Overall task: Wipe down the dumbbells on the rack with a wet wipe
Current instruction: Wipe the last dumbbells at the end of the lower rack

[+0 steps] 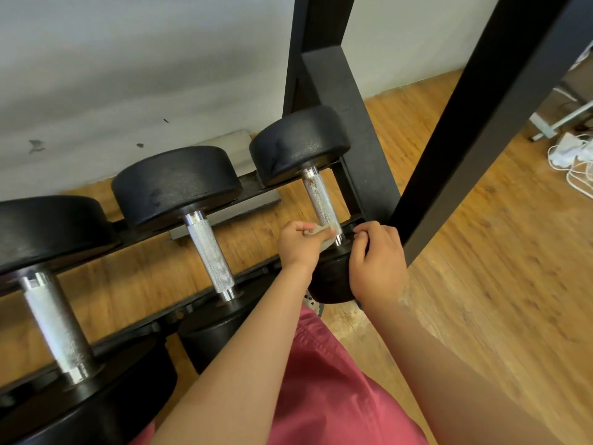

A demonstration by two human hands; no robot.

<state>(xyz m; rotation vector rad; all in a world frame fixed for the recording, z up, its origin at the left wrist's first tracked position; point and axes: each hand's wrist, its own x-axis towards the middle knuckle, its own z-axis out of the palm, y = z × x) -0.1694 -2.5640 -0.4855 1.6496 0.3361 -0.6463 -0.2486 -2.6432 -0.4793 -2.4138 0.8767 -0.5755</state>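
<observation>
Nearest, along the bottom edge: pink shorts (337,396), with both bare forearms reaching up over them.

Just beyond, on the left hand (298,245): thumb and fingertips pinching a greyish wet wipe (321,234), pressed against the near end of the knurled handle of the rightmost dumbbell (321,197).

Just beside it, with that handle end between them, the right hand (378,258). Lies over the near head of the same dumbbell, fingers curled down at the head's far rim by the front rail (141,330). Cannot tell whether gripping head or rail.

Tight against the right hand's outer edge: a slanted black upright (465,123) of the rack.

To the left, 2 more dumbbells across the rails: the middle dumbbell (210,252), then the largest dumbbell (54,319), cut by the left edge of the view. Between the handles, open gaps down to the wooden floor (481,268).

Farther back: the back rail (253,188), a grey metal plate (244,146), a rear black post (349,123), then the scuffed white wall (128,59) close behind the far heads.

Far right: open floor reaching to white cables (574,162).
</observation>
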